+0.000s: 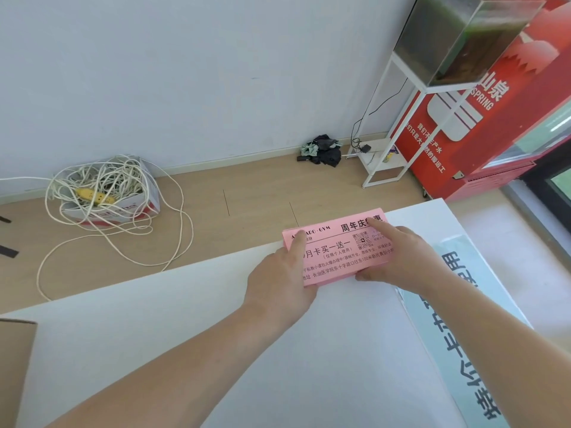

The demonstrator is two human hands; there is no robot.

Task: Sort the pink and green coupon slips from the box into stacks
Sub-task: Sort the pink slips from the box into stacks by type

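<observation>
Left hand over pink stack corner

1 pink stack, 2 hands, 2 cardbd boxes.

Cord-filled carton on the floor, dark rag heap by the wall, red cabinet at right
</observation>
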